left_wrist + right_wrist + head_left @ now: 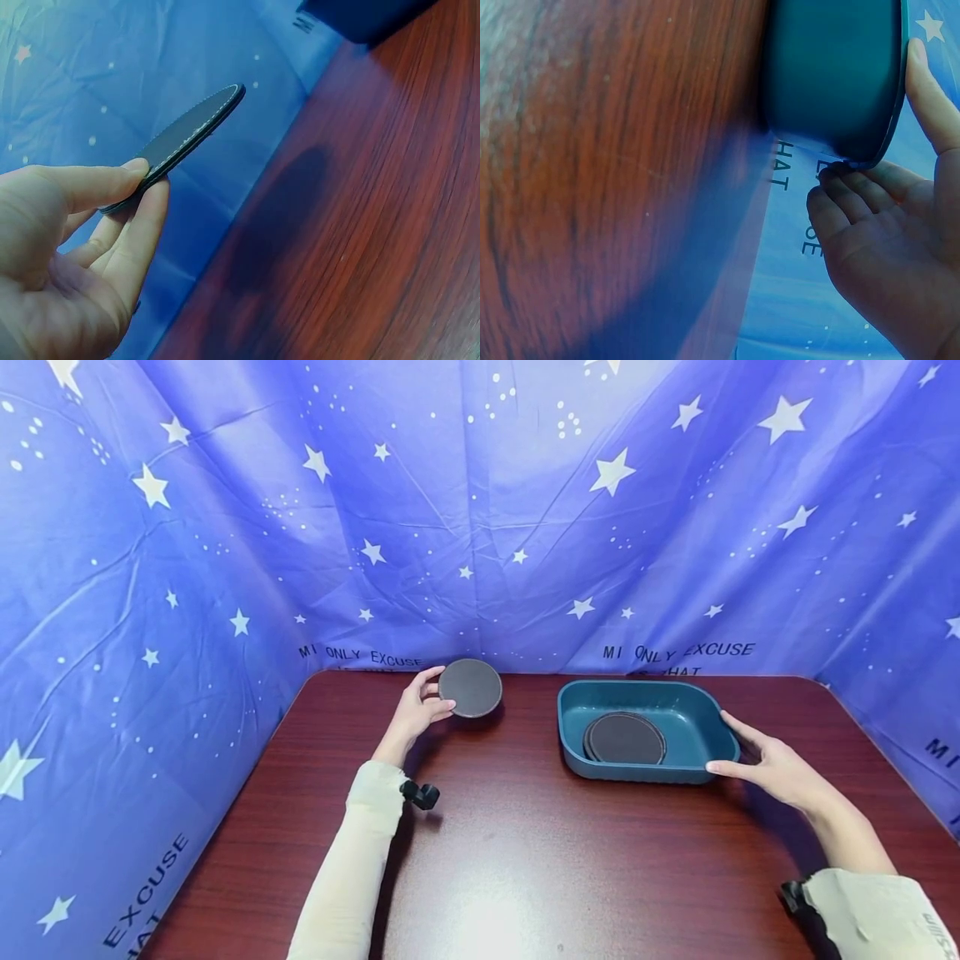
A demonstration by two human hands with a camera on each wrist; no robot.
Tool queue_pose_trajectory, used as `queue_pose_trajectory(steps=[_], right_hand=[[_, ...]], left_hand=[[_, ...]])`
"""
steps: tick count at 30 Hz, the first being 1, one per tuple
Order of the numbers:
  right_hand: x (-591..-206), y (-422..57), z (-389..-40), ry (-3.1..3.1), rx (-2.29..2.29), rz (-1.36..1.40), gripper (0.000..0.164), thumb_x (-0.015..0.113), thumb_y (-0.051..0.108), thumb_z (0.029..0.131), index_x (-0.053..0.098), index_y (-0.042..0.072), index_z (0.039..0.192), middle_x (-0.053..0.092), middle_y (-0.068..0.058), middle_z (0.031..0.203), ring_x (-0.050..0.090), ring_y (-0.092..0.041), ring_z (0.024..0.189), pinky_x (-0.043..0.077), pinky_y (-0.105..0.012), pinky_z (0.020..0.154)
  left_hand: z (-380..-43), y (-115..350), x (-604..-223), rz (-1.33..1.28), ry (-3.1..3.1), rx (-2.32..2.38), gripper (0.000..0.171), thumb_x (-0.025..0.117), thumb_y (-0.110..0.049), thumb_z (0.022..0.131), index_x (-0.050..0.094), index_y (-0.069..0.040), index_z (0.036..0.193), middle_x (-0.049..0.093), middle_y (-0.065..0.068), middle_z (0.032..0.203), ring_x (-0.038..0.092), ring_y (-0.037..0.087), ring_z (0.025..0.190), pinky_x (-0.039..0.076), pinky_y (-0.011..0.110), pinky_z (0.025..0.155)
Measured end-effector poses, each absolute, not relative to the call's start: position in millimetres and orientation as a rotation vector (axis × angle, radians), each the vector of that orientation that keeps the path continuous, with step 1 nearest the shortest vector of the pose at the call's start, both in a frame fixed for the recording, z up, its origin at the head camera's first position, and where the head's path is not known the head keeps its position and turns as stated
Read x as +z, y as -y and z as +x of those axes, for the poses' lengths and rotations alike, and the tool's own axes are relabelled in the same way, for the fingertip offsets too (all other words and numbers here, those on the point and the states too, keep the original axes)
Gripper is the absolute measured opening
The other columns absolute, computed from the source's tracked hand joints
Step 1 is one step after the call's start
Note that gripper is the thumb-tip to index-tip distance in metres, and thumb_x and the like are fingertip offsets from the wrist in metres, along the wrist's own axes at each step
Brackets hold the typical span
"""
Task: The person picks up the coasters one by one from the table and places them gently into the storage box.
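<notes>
In the head view my left hand point(422, 703) pinches a round black coaster point(471, 688) at its left edge, raised over the back of the table. The left wrist view shows the same coaster point(187, 139) nearly edge-on, tilted, with pale stitching near its rim; thumb and fingers press it from opposite sides. To the right stands a teal rectangular basin point(693, 727) with rounded corners. Round black coasters point(626, 739) lie stacked inside, at its left part; their number is unclear. My right hand point(780, 770) grips the basin's right end, thumb at the near corner, fingers farther back.
The dark red wood-grain table point(480, 827) reflects a bright light near its front. A blue cloth point(465, 510) with white stars hangs behind the table and along both sides. Each wrist carries a black mount, the left one point(422, 794) clearly visible.
</notes>
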State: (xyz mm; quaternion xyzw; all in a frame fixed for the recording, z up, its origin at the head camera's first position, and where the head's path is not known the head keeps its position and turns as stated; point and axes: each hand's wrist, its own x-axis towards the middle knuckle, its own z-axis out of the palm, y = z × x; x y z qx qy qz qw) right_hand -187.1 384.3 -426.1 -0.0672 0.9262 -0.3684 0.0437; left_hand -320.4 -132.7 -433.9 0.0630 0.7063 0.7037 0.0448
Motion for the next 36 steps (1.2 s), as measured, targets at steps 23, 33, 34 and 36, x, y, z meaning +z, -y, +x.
queue_pose_trajectory(steps=[23,33,34,36], right_hand=[[-426,-384,-189,-2.819,-1.112,-0.202,0.094,0.069,0.033,0.094,0.008,0.008,0.160,0.020,-0.039,0.157,0.022,-0.058,0.141,0.020,0.010,0.080],[-425,-384,-188,-2.823,-1.083,-0.204,0.093,0.069,0.033,0.094,0.008,0.008,0.160,0.022,-0.039,0.156,0.027,-0.058,0.138,0.024,0.007,0.078],[-425,-384,-188,-2.824,-1.076,-0.202,0.093,0.069,0.033,0.094,0.008,0.008,0.160,0.022,-0.039,0.156,0.027,-0.058,0.138,0.025,0.007,0.079],[-425,-384,-188,-2.828,-1.069,-0.199,0.094,0.069,0.034,0.094,0.009,0.007,0.160,0.022,-0.040,0.156,0.027,-0.058,0.138,0.025,0.007,0.079]], left_hand=[[-305,78,-421,0.462,-2.144,2.053,0.073,0.067,0.016,0.084,0.043,-0.010,0.148,0.062,0.014,0.107,0.067,0.007,0.079,0.063,0.038,0.080],[-301,56,-420,0.520,-2.087,2.051,0.072,0.066,0.016,0.083,0.045,-0.009,0.147,0.061,0.010,0.099,0.067,0.008,0.077,0.063,0.043,0.081],[-300,54,-419,0.524,-2.082,2.049,0.072,0.066,0.017,0.083,0.045,-0.009,0.147,0.061,0.009,0.099,0.067,0.008,0.077,0.062,0.046,0.082],[-299,50,-418,0.543,-2.069,2.041,0.072,0.066,0.016,0.083,0.044,-0.009,0.147,0.061,0.008,0.097,0.067,0.008,0.077,0.060,0.051,0.085]])
